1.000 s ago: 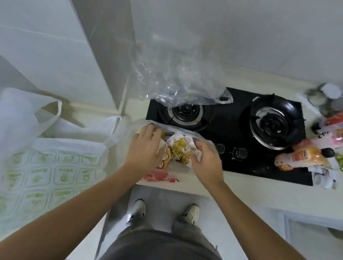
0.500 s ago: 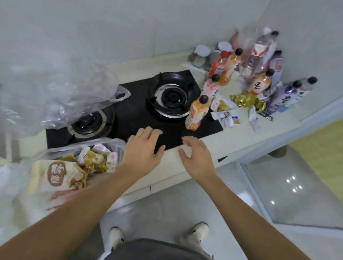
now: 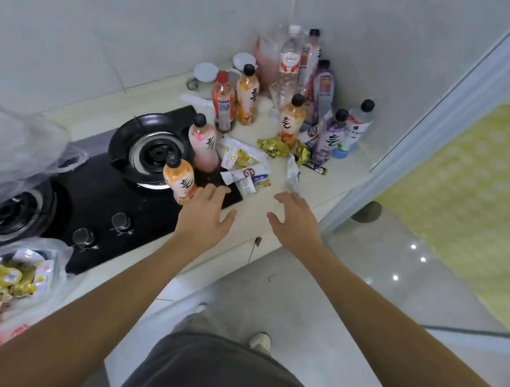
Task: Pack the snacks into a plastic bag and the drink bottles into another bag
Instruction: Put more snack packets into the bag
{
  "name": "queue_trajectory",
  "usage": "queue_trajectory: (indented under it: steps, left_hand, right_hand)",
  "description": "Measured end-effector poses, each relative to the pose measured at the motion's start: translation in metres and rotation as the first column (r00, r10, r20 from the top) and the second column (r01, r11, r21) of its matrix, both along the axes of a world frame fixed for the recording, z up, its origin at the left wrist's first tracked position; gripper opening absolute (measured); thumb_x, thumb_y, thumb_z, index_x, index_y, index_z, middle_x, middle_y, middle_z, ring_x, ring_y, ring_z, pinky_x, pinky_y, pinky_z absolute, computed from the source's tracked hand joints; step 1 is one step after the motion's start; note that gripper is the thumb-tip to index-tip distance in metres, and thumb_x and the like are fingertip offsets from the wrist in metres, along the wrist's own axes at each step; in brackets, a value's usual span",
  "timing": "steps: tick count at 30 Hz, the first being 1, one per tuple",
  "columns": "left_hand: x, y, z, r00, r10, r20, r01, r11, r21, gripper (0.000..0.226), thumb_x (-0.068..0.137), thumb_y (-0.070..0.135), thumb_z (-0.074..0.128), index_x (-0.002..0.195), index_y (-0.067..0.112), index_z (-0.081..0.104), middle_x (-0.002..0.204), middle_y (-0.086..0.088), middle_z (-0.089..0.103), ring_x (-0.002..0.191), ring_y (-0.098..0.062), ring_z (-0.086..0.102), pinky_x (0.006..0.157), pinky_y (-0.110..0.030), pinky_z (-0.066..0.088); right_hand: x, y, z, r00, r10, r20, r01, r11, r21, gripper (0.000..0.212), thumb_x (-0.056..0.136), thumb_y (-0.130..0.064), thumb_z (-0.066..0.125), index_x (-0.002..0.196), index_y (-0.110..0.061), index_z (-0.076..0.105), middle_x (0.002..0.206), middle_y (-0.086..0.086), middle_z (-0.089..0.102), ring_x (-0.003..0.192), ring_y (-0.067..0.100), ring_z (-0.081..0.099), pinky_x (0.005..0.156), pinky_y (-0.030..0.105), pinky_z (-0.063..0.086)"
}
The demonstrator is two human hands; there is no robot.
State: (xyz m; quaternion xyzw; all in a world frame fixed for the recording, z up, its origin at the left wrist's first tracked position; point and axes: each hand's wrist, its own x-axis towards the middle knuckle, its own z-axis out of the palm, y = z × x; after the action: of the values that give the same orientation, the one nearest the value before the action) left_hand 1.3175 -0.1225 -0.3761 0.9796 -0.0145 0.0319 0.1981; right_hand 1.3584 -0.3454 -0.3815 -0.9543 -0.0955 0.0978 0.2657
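Loose snack packets lie on the counter right of the stove, with gold-wrapped sweets behind them. Several drink bottles stand in the corner; an orange bottle and a pink bottle stand on the stove's right side. My left hand hovers with fingers spread just right of the orange bottle. My right hand hovers with fingers spread in front of the packets, holding nothing. At lower left a plastic bag holds snacks.
A black two-burner gas stove fills the counter's middle. A second clear plastic bag hangs at the left over the left burner. White lidded cups stand by the wall. The counter edge drops to a tiled floor at the right.
Both hands left the snack bag and moved right along the counter to the loose packets and bottles. My view swung right with them; the bag now sits at lower left.
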Motion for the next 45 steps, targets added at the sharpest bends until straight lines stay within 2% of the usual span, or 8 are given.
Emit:
queue_trajectory:
  steps: [8, 12, 17, 22, 29, 35, 38, 45]
  left_hand:
    - [0.101, -0.048, -0.036, 0.997, -0.011, -0.075, 0.006, 0.998, -0.066, 0.042, 0.094, 0.037, 0.063, 0.128, 0.013, 0.058, 0.124, -0.011, 0.059, 0.115, -0.032, 0.055, 0.087, -0.047, 0.054]
    - [0.169, -0.047, -0.058, 0.950, 0.197, -0.244, -0.241, 0.957, -0.165, 0.026, 0.098, 0.030, 0.052, 0.116, 0.014, 0.063, 0.120, -0.010, 0.059, 0.115, -0.032, 0.054, 0.085, -0.043, 0.049]
    - [0.222, -0.042, -0.074, 0.890, 0.111, -0.443, -0.108, 0.994, 0.031, 0.039, 0.089, 0.016, 0.062, 0.127, 0.023, 0.063, 0.126, -0.009, 0.059, 0.119, -0.030, 0.056, 0.084, -0.042, 0.054]
    - [0.233, -0.039, -0.085, 0.872, 0.131, -0.471, 0.007, 0.960, 0.279, 0.035, 0.083, 0.031, 0.076, 0.117, 0.027, 0.068, 0.124, -0.007, 0.050, 0.121, -0.030, 0.049, 0.086, -0.042, 0.049]
    - [0.241, -0.041, -0.095, 0.856, 0.155, -0.493, 0.071, 0.910, 0.409, 0.037, 0.086, 0.034, 0.070, 0.118, 0.017, 0.067, 0.135, -0.011, 0.047, 0.129, -0.031, 0.043, 0.095, -0.042, 0.046]
    - [0.241, -0.041, -0.071, 0.911, 0.193, -0.365, -0.124, 0.971, 0.204, 0.008, 0.092, 0.027, 0.060, 0.095, 0.020, 0.058, 0.098, -0.006, 0.065, 0.101, -0.032, 0.061, 0.079, -0.041, 0.046]
    - [0.238, -0.044, -0.048, 0.918, 0.258, -0.302, -0.248, 0.966, 0.071, 0.019, 0.092, 0.028, 0.061, 0.091, 0.017, 0.046, 0.086, -0.005, 0.060, 0.080, -0.035, 0.061, 0.062, -0.038, 0.040]
    - [0.191, -0.055, 0.015, 0.881, 0.444, -0.161, -0.466, 0.874, -0.139, 0.013, 0.095, 0.021, 0.059, 0.104, 0.015, 0.051, 0.091, -0.004, 0.061, 0.080, -0.029, 0.057, 0.063, -0.040, 0.044]
  right_hand:
    - [0.104, -0.039, -0.025, 0.982, -0.122, -0.143, 0.110, 0.990, -0.086, 0.050, 0.098, -0.035, 0.065, 0.141, -0.014, 0.051, 0.135, 0.008, 0.053, 0.119, 0.031, 0.057, 0.095, 0.042, 0.050]
    - [0.148, -0.038, -0.044, 0.947, -0.153, -0.282, 0.114, 0.982, -0.149, 0.051, 0.097, -0.037, 0.066, 0.138, -0.011, 0.050, 0.134, 0.012, 0.050, 0.118, 0.035, 0.059, 0.092, 0.040, 0.049]
    - [0.180, -0.026, -0.071, 0.907, -0.180, -0.380, 0.107, 0.973, -0.204, 0.057, 0.094, -0.039, 0.068, 0.136, -0.008, 0.044, 0.134, 0.015, 0.049, 0.124, 0.040, 0.056, 0.099, 0.046, 0.049]
    - [0.188, -0.019, -0.086, 0.906, -0.219, -0.362, 0.138, 0.962, -0.235, 0.070, 0.094, -0.036, 0.070, 0.144, -0.003, 0.034, 0.138, 0.017, 0.049, 0.121, 0.041, 0.059, 0.095, 0.044, 0.050]
    - [0.200, -0.020, -0.090, 0.901, -0.204, -0.384, 0.159, 0.977, -0.145, 0.040, 0.094, -0.020, 0.065, 0.127, -0.003, 0.051, 0.119, 0.017, 0.064, 0.109, 0.037, 0.065, 0.086, 0.037, 0.050]
    - [0.201, -0.019, -0.089, 0.746, -0.194, -0.636, 0.291, 0.956, 0.049, 0.030, 0.084, -0.036, 0.076, 0.097, -0.011, 0.068, 0.101, 0.011, 0.076, 0.088, 0.028, 0.074, 0.077, 0.042, 0.064]
    - [0.201, -0.017, -0.077, 0.794, -0.108, -0.599, 0.231, 0.964, 0.133, 0.023, 0.088, -0.033, 0.072, 0.087, -0.012, 0.061, 0.092, 0.008, 0.071, 0.085, 0.027, 0.070, 0.070, 0.036, 0.058]
    - [0.207, -0.012, -0.041, 0.848, 0.133, -0.513, 0.059, 0.939, 0.340, 0.034, 0.093, -0.021, 0.068, 0.071, -0.017, 0.044, 0.068, -0.002, 0.050, 0.061, 0.013, 0.048, 0.055, 0.029, 0.036]
